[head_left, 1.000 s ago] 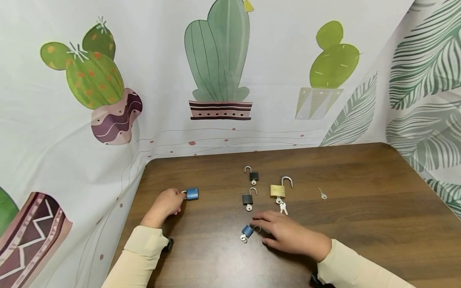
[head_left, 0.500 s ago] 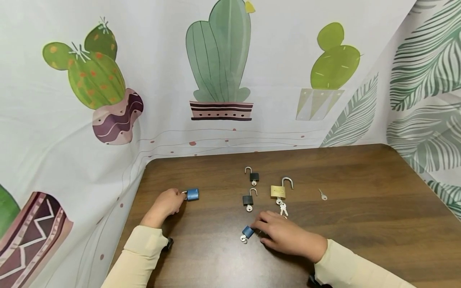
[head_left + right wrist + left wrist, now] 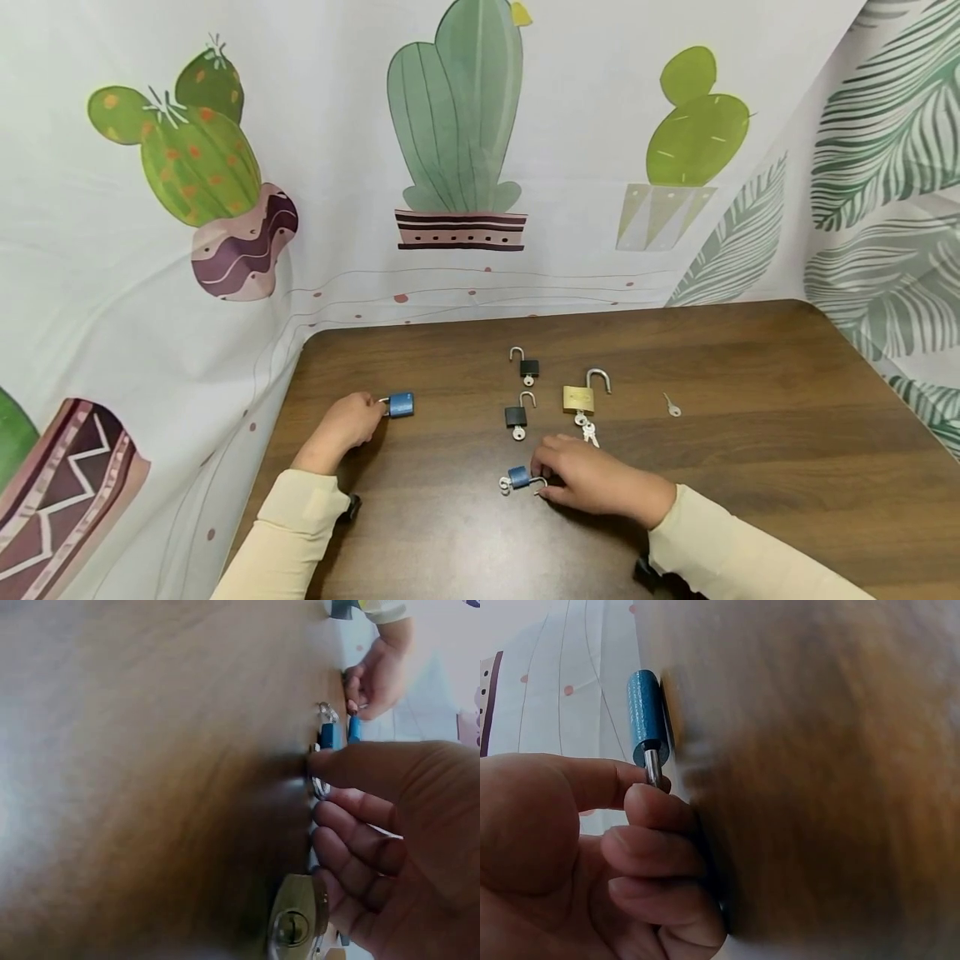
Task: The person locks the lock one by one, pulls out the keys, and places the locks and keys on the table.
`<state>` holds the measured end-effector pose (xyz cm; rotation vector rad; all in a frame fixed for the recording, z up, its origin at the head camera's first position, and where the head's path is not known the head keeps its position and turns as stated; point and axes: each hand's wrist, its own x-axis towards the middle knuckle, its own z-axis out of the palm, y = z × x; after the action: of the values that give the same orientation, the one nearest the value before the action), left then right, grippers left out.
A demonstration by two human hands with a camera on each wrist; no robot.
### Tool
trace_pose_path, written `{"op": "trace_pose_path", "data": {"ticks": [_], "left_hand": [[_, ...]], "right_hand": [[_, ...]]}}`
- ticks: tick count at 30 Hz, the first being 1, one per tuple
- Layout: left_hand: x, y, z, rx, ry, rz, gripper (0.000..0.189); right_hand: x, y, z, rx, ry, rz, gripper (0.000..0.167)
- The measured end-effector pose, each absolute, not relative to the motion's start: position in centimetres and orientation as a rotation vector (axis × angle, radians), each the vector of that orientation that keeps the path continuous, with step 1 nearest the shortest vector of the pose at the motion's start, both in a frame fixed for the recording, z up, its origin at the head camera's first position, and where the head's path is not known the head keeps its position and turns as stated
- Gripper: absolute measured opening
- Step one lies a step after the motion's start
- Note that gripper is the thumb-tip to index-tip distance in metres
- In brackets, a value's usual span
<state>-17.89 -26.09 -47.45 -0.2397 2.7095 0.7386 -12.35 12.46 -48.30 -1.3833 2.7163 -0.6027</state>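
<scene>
On the left of the table my left hand (image 3: 351, 419) pinches the shackle of a blue padlock (image 3: 401, 405). The left wrist view has this blue body (image 3: 646, 712) on edge, its metal shackle (image 3: 653, 766) between thumb and fingers. Nearer me, a smaller blue padlock (image 3: 519, 477) lies with its shackle open and keys (image 3: 505, 485) at its end. Its shackle (image 3: 537, 481) is between the thumb and curled fingers of my right hand (image 3: 592, 477). In the right wrist view the thumb (image 3: 367, 765) covers part of that shackle.
Two black padlocks (image 3: 529, 367) with open shackles lie beyond the hands. A brass padlock (image 3: 578, 398) with keys (image 3: 590, 434) lies right of them, and a lone key (image 3: 672, 409) farther right. A cactus-print cloth (image 3: 337, 283) hangs behind the wooden table (image 3: 750, 375).
My right hand's fingers have closed in on the smaller blue padlock's shackle. That padlock has turned, its shackle now pointing more squarely right. The left hand has stayed in place.
</scene>
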Motion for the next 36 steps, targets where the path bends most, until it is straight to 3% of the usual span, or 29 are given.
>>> {"op": "trace_pose_path", "data": {"ticks": [17, 36], "left_hand": [[-17.6, -26.4, -47.5, -0.113, 2.831, 0.574, 0.036], [-17.0, -26.7, -46.8, -0.223, 2.756, 0.718, 0.037]], "right_hand": [[-13.4, 12.2, -47.6, -1.174, 2.477, -0.713, 0.021], [-13.3, 12.7, -48.7, -1.103, 2.487, -0.996, 0.01]]}}
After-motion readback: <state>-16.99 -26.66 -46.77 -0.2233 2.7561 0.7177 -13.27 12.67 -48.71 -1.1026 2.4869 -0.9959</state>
